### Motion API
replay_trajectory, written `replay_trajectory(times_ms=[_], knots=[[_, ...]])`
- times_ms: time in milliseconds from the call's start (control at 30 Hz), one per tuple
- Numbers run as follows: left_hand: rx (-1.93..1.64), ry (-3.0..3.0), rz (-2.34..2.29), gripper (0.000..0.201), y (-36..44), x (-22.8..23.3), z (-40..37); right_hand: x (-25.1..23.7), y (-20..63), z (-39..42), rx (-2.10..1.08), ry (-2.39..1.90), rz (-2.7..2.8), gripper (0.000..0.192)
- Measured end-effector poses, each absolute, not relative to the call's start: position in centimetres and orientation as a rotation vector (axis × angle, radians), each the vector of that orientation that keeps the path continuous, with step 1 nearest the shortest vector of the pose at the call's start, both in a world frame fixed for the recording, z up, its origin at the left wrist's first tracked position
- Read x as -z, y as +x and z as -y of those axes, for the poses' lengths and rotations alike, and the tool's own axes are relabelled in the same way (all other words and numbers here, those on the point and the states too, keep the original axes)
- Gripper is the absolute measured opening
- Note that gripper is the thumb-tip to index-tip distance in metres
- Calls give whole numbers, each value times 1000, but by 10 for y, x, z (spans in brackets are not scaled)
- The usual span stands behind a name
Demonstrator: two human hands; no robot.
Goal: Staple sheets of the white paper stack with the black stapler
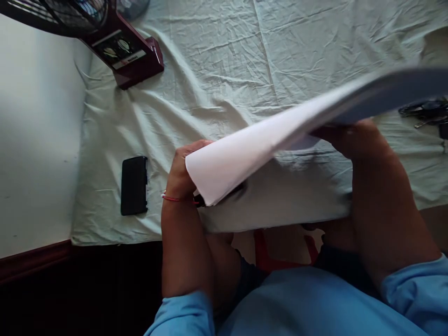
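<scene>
The white paper (241,151) is in the air above the cloth-covered table (217,60), between the two hands and rising toward the right side. Its near left end is bent round and lies in front of the left hand (184,165), covering most of the fingers. This hand is curved behind the paper, but how tightly it is closed, I cannot tell. The right hand (362,137) is under the middle part of the paper, with fingers bent and closed on its lower side; the fingertips are in shadow and not clear.

The far end of the paper is blurred and is cut off by the right border. If it is one sheet or several, it is hard to say. A dark object (240,189) shows only partly below the paper, too blurred to name. The fan (129,51) is cut at the top, and a dark cluster of things (429,112) at the right border.
</scene>
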State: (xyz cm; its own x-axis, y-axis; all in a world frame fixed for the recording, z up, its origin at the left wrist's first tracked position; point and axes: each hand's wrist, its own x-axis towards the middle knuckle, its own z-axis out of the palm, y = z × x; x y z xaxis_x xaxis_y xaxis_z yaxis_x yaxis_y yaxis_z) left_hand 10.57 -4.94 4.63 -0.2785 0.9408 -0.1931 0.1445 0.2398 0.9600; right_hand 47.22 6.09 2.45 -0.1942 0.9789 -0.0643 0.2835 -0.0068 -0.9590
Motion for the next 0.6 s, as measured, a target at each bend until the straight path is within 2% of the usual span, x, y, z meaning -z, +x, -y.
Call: replay_trajectory(times_ms=[167, 300, 400, 600], knots=[[-1223, 1177, -1731, 54, 112, -38, 50, -25, 466, -58, -1269, -1311, 1479, 34], [-1029, 1279, -1708, 62, 111, -38, 50, -23, 467, -60, -1387, -1311, 1420, 31], [-968, 1216, -1651, 57, 105, -35, 48, -19, 470, -63, -1465, -1385, 1336, 32], [-972, 1085, -1692, 34, 96, -30, 45, -25, 473, -67, -1527, -1513, 1183, 27]])
